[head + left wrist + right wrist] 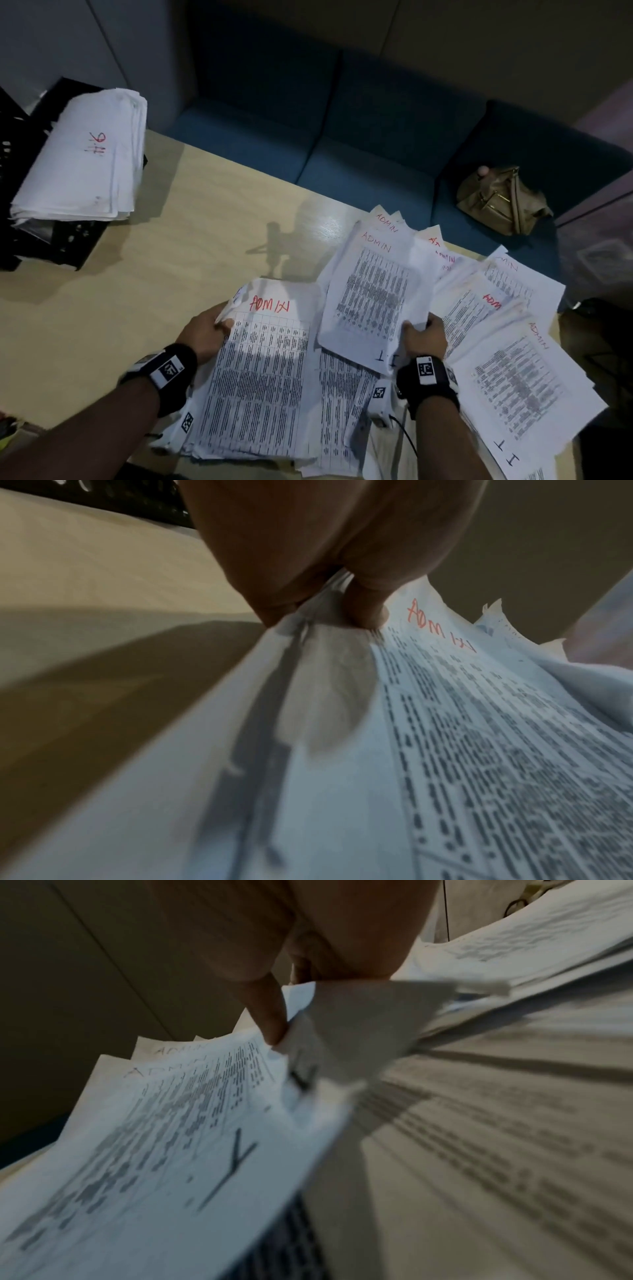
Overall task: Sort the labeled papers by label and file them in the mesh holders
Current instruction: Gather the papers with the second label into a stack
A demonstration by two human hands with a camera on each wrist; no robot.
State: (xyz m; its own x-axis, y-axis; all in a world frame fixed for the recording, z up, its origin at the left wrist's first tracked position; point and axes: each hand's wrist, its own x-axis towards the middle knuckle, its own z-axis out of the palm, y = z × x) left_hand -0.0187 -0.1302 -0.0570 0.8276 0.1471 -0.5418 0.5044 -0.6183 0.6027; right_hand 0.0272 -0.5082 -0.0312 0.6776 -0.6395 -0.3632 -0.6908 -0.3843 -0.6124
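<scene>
At the lower centre of the head view, the left hand [205,330] pinches the upper left corner of a thick stack of printed sheets [263,373], thumb on top beside the red "ADMIN" label; the left wrist view shows that thumb [368,607] pressed on the sheet with the fingers curled under the edge. The stack's long axis runs from the bottom of the frame upward, its labelled end pointing up the frame, away from the person, its lower end resting on the wooden table [120,308]. To its right, the right hand [426,337] grips the lower right corner of a single ADMIN sheet [373,291], which tilts slightly rightward at the top, red label at its upper end, a black "IT" mark upside down near its lower edge. Both forearms enter from the bottom edge, backs of the hands up. More labelled papers [507,359] fan out loosely at the right. At upper left, a black mesh holder [73,240] carries a pile of white papers [85,154].
</scene>
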